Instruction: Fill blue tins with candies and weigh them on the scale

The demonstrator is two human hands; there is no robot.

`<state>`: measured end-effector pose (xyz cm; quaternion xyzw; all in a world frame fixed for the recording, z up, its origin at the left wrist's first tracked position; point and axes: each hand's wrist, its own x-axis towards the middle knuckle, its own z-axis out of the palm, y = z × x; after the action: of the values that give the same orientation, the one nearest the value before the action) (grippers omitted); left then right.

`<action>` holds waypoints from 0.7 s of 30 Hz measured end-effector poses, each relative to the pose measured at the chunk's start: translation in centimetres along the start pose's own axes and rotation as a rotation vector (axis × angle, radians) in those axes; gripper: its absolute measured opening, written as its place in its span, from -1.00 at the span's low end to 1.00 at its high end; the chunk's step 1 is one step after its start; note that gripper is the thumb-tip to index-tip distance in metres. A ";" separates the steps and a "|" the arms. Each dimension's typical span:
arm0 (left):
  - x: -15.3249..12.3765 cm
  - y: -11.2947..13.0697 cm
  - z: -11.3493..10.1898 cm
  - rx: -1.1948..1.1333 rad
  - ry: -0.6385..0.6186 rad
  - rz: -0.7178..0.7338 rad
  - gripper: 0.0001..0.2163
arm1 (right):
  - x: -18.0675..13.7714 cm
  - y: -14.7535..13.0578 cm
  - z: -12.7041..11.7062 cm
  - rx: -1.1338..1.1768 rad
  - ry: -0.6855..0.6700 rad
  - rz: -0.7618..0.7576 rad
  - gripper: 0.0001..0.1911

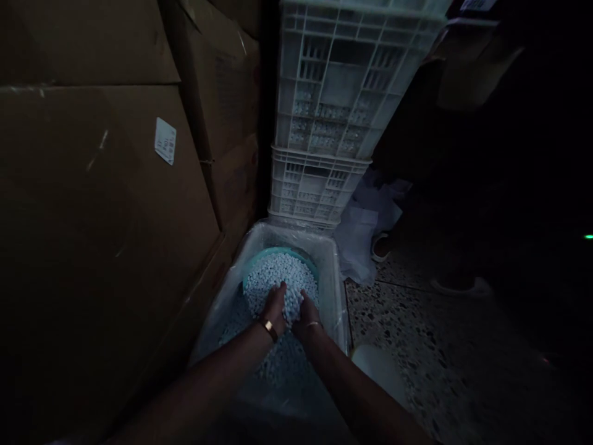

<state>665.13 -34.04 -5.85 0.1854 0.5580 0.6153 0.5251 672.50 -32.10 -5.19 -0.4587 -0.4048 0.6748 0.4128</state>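
Note:
My left hand and my right hand are cupped side by side around a heap of small white beads. A gold-coloured band circles the left wrist, and a thin pale bracelet the right. Just beneath the hands, more white beads fill a round teal basin. That basin sits in a pale plastic tub that appears lined with clear film. Loose beads also lie in the near part of the tub, below my wrists. The palms and most fingertips are hidden.
Stacked cardboard boxes rise on the left. Behind the tub stand stacked white plastic crates with pale contents. White sheets or bags lie on the speckled floor. A pale rounded object is right of the tub. The right side is very dark.

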 end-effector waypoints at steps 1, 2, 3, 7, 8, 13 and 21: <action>0.6 0.9 -0.2 0.077 0.041 0.045 -0.50 | 0.7 -0.7 0.1 -0.005 0.003 0.002 -0.46; 1.0 1.7 -0.6 0.164 0.090 0.098 -0.44 | 1.2 -1.1 0.1 -0.024 0.019 -0.009 -0.46; 1.2 2.2 -1.2 0.254 0.142 0.155 -0.38 | 1.4 -1.3 -0.1 -0.071 0.044 -0.056 -0.43; 1.0 1.4 -3.9 0.592 0.327 0.375 -0.20 | 1.2 1.0 -1.4 -0.613 0.216 -0.503 -0.17; 1.0 0.7 -4.5 0.668 0.353 0.418 -0.18 | 1.3 2.0 -1.7 -0.769 0.276 -0.559 -0.13; 2.1 -2.4 -5.0 0.975 0.334 0.603 -0.24 | 3.6 5.4 -1.4 -1.135 0.483 -0.429 -0.24; 6.4 -1.9 -2.9 1.190 0.436 0.697 -0.42 | 9.0 3.6 0.4 -1.078 0.527 -0.504 -0.46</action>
<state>661.19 -30.37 -10.71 0.4803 0.7989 0.3618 -0.0149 669.30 -24.95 -10.98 -0.6426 -0.6669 0.1246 0.3560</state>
